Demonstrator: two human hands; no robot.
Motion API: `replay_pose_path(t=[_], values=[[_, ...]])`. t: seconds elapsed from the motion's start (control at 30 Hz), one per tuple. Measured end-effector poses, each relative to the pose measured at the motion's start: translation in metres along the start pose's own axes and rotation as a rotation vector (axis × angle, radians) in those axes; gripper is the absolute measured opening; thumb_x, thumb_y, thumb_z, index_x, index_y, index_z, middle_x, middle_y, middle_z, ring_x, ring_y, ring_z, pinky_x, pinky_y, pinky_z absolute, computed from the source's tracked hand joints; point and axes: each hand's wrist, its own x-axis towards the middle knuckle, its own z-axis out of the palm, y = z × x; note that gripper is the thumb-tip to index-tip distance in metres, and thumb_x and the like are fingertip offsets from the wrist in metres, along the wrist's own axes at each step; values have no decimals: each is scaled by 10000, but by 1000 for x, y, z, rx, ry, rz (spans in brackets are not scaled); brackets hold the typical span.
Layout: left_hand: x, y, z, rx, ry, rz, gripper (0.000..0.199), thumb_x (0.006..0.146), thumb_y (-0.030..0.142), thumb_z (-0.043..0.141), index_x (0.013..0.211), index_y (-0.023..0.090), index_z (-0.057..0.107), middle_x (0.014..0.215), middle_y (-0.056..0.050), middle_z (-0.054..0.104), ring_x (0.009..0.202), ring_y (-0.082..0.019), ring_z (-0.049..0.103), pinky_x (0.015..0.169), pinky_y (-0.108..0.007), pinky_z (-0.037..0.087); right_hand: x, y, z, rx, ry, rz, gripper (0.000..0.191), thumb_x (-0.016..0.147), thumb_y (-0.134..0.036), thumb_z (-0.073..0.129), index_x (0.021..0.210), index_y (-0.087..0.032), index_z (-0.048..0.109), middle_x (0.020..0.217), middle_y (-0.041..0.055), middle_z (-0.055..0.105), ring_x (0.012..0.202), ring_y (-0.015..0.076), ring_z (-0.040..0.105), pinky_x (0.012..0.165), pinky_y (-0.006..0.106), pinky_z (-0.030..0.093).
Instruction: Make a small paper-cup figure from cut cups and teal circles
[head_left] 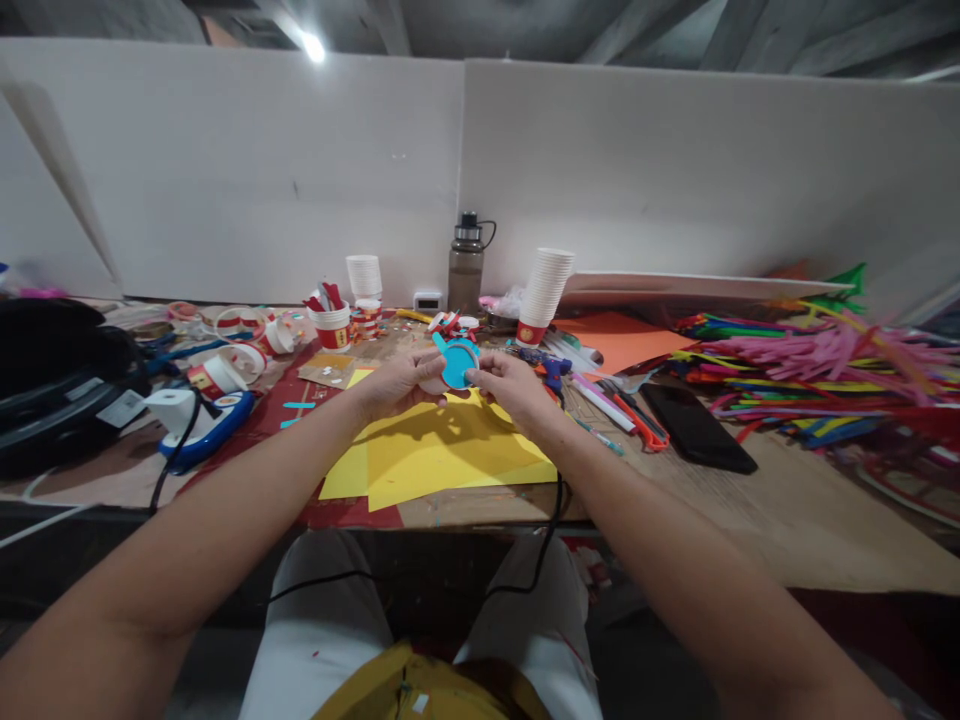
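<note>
Above the yellow paper sheets [450, 460], both hands hold a small round piece with a bright blue paper face [458, 366] and a pale rim. A narrow blue strip [438, 343] sticks out at its upper left. My left hand [405, 385] is closed on the left edge. Gripping the right edge is my right hand [504, 383], its thumb on the blue face. More blue strips [298, 405] lie left of the yellow sheets. The piece's underside is hidden.
Behind stand a bottle [466, 270], stacked paper cups [547, 295] and a cup holding red-handled tools [330, 325]. On the right are a blue glue gun [553, 368], a red cutter [649, 428], a black phone [697, 430] and pipe cleaners [795, 365]. A power strip [202, 435] lies left.
</note>
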Motion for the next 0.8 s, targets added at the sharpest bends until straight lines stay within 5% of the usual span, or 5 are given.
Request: replay_pose_path(t=[0.2,0.33,0.53,0.7,0.8], values=[[1,1,-3,-1,151,-59,438,761,490,716,1022,143,654,1002,-137,710,764,-210,710,510,-215,516,1,-8,-4,268,61,115,351,594,-280,740,889,-169,585,564,-68,533,468,57,399,467,201,307],[3,7,-13,-33,369,-107,453,805,548,638,924,111,654,752,-81,664,532,-121,604,399,-188,419,1,-13,-11,300,125,76,284,639,-241,705,873,-175,558,596,-60,548,488,57,404,473,196,305],[4,18,-20,-209,580,-26,503,782,628,604,767,125,591,550,-6,510,426,-98,474,359,-188,303,3,-5,-11,2,72,87,222,687,-205,674,875,-179,559,594,-52,578,466,63,419,464,203,305],[2,26,-16,-296,558,50,366,821,490,552,729,137,580,548,3,475,433,-106,459,388,-216,321,-3,1,-5,-312,-183,89,203,693,-209,693,879,-181,618,578,-52,584,491,83,478,458,200,303],[2,28,-15,-320,535,70,255,811,342,480,753,127,605,559,-9,487,453,-112,465,409,-227,340,-10,0,-1,-530,-228,0,141,727,-201,680,864,-193,652,636,-22,626,556,117,541,488,221,341]])
